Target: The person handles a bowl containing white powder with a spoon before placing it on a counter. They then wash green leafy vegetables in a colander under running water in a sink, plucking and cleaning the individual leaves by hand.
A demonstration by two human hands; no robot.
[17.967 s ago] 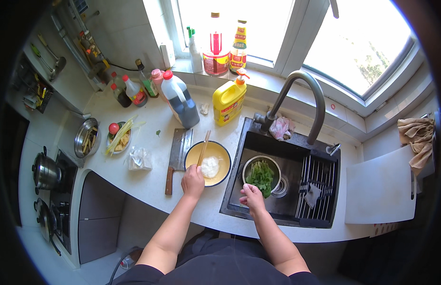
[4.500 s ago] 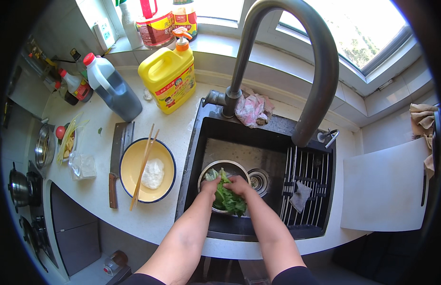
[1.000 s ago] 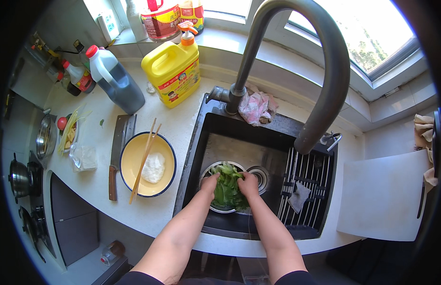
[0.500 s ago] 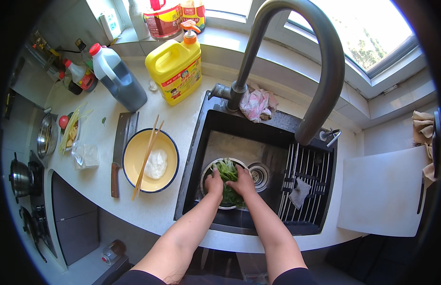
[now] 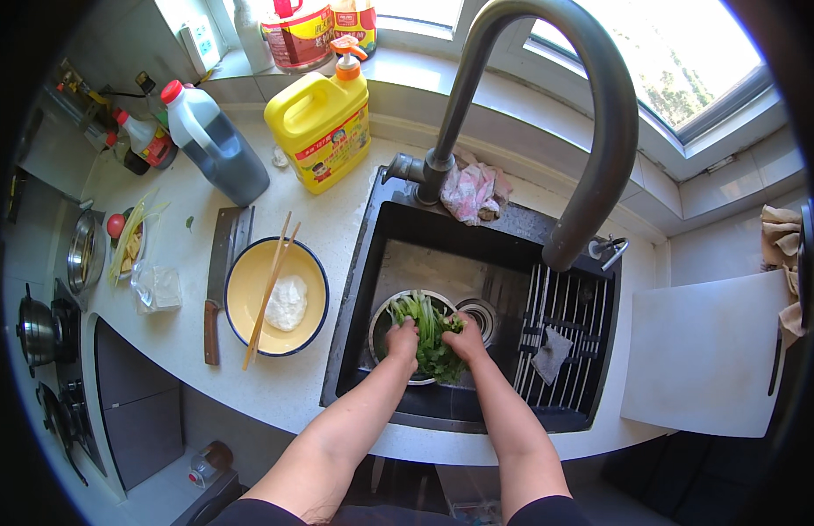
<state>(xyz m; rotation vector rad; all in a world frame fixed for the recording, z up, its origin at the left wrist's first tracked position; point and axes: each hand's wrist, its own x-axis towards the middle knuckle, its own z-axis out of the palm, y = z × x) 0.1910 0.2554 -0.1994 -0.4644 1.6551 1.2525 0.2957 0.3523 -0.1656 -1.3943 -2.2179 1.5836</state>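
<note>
Leafy greens with pale stalks [image 5: 435,344] lie in and over a round metal bowl [image 5: 377,334] in the left part of the dark sink [image 5: 398,224]. My left hand [image 5: 402,340] is closed on the bunch from its left side. On the other side my right hand [image 5: 465,338] grips the greens too, fingers curled round leaves near the bowl's right rim. Most fingertips are hidden by the greens. The sink drain [image 5: 480,318] shows just beyond my right hand.
A black faucet [image 5: 631,105] arches over the sink, with a drying rack [image 5: 565,351] at its right. To the left stand a cream bowl [image 5: 240,302] with white powder and chopsticks [image 5: 268,302], a cleaver [image 5: 212,329], a yellow jug [image 5: 324,136] and a dark-filled bottle [image 5: 221,153]. A white board [image 5: 705,355] lies right.
My right hand has moved slightly right and its fingers have curled round the greens. My left hand has shifted a little right. The bunch is spread further to the right over the bowl.
</note>
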